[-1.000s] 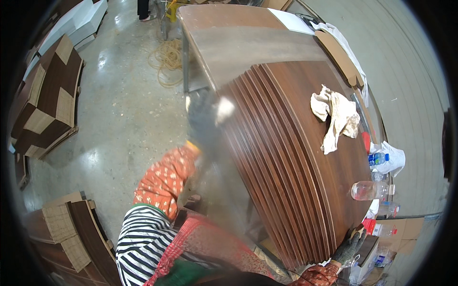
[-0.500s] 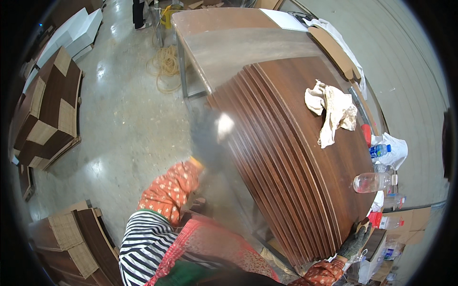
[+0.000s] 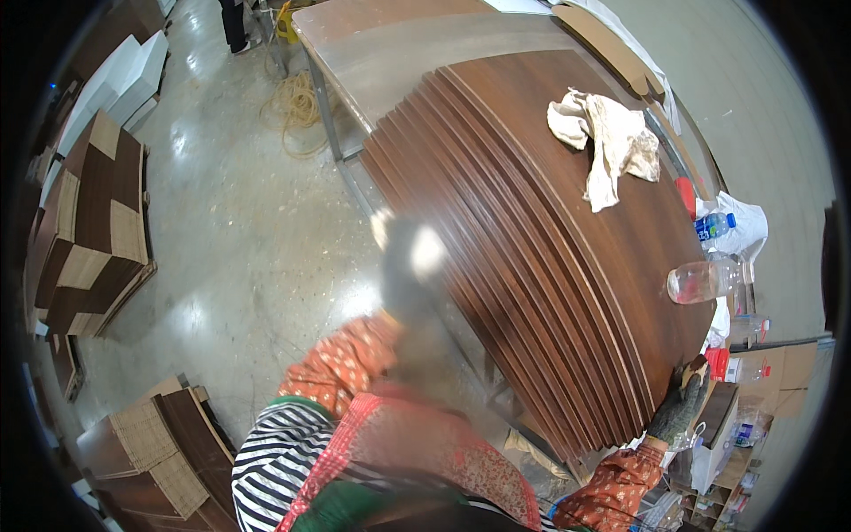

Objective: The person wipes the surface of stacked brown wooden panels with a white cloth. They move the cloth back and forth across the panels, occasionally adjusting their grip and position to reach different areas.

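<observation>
A stack of brown wood panels [image 3: 532,239], stepped like a fan along its left side, lies on the metal-legged table [image 3: 355,44]. Against those stepped edges is my left hand [image 3: 406,270], in a dark glove and smeared by motion. What looks like a white cloth [image 3: 428,252] is bunched in it, showing at both sides of the hand. At the stack's near right corner rests my right hand [image 3: 681,410], gloved in dark grey, its fingers stretched forward along the edge. A crumpled, stained white rag [image 3: 610,142] lies on the top panel.
A clear plastic bottle [image 3: 705,280] lies at the stack's right edge, near a blue-labelled bottle [image 3: 714,225]. Taped stacks of brown panels [image 3: 97,213] stand on the floor at left. A coiled yellowish hose [image 3: 297,102] lies by the table leg. Another person's legs [image 3: 234,25] show far off.
The whole view has shifted, so the stack sits higher in it. My left hand has moved nearer to me along the stepped edges. My right hand stays at the same corner.
</observation>
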